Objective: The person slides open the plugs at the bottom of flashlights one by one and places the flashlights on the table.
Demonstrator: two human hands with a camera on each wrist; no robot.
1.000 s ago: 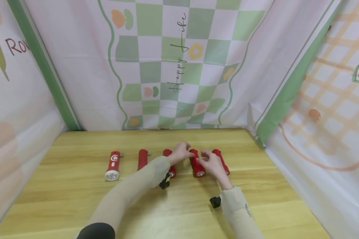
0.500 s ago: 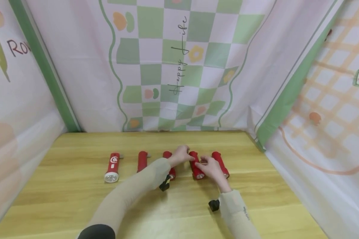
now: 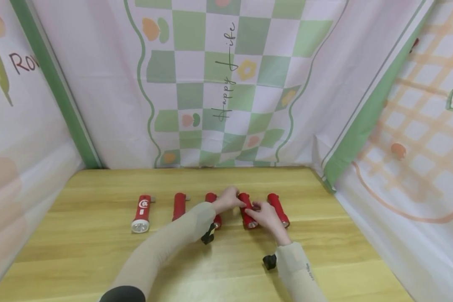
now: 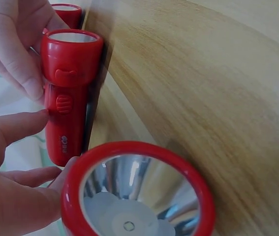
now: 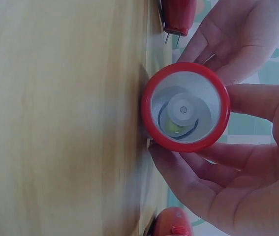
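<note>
Find the red flashlight fourth in the row, counting rightward from the white-headed flashlight and well apart from that landmark, laid on the wooden table with the lens facing the person. See the right hand clamped lightly on the side away from the white-headed flashlight, with thumb and fingers pinching just behind the flared head. Note the left hand on the side toward that landmark, with thumb touching near the slide switch and fingers bent near the tail end; cannot tell about any real grip there. Judge the shell hard, glossy plastic: probably light, stiff, rather slippery, apt to roll if pushed off-centre. Treat the lens as likeliest to scratch or crack. Take hold round the straight barrel, with even pressure from both long sides, sparing lens and switch. When turning, mind the outermost flashlight, farthest from the white-headed flashlight.
</note>
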